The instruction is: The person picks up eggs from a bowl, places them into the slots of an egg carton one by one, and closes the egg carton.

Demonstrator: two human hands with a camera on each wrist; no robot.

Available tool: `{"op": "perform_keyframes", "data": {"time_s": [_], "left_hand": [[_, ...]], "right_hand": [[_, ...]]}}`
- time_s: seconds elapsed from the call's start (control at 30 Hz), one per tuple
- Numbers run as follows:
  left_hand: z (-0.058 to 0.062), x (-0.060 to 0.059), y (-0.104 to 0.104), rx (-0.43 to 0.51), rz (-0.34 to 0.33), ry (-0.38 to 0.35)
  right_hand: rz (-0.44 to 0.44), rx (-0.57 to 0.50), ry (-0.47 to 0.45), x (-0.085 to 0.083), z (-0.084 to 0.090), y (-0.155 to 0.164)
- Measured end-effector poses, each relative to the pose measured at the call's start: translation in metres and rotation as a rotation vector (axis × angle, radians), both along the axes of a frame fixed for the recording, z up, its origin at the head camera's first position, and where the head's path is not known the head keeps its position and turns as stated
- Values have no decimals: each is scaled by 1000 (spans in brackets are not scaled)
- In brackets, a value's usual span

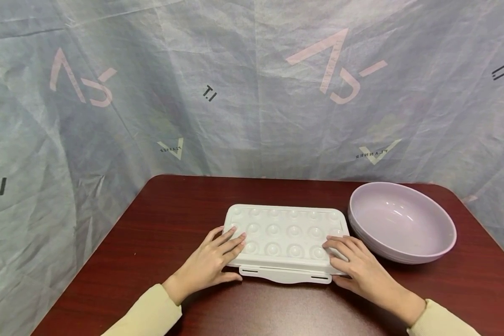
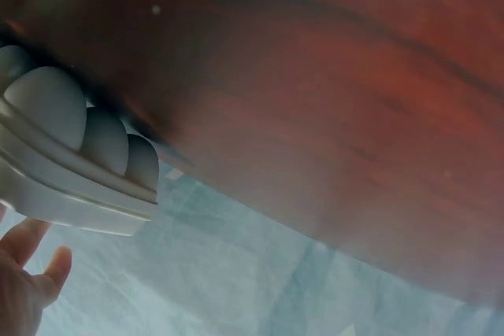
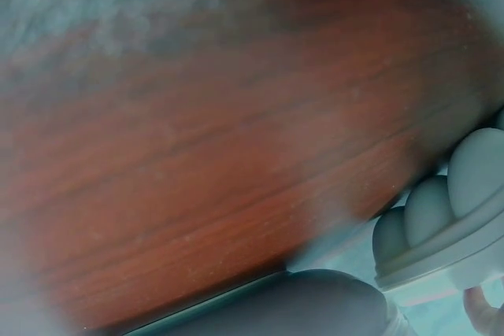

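Note:
A white plastic egg box (image 1: pixel 283 240) lies lengthwise on the table, its lid marked with rows of round bumps. My left hand (image 1: pixel 212 259) rests its spread fingers on the lid's left end, the thumb stretched out by the front flap. On the right end, my right hand (image 1: pixel 357 263) lays gently bent fingers on the lid, with its thumb beside the flap's right corner. Rounded cups (image 2: pixel 51 108) bulge from the box's underside in the left wrist view. In the right wrist view the cups (image 3: pixel 429 210) show too, with a fingertip (image 3: pixel 479 308) at the rim.
A large pale purple bowl (image 1: pixel 403 221) stands right of the box, close to its back right corner and the right hand. The dark red wooden table (image 1: pixel 168 210) ends at a grey cloth backdrop (image 1: pixel 235 116) with printed letters.

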State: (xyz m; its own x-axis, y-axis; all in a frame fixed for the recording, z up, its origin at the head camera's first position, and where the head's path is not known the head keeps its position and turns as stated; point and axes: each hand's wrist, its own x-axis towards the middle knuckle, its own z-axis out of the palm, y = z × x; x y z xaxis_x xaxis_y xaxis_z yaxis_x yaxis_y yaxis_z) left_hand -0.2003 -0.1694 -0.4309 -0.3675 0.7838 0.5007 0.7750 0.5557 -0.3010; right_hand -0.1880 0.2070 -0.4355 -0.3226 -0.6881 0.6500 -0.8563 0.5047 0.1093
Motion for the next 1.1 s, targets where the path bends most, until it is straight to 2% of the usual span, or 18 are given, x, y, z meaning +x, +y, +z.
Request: {"op": "perform_keyframes", "data": {"time_s": [0.33, 0.5, 0.7, 1.1], "left_hand": [[0, 1, 3, -35, 28, 29], [0, 2, 3, -25, 33, 0], [-2, 2, 2, 1, 29, -34], [-2, 3, 2, 9, 19, -34]], "right_hand": [[17, 6, -29, -2, 1, 2], [16, 26, -64, -1, 5, 3], [6, 1, -103, 0, 7, 1], [-11, 8, -70, -1, 4, -3]]}}
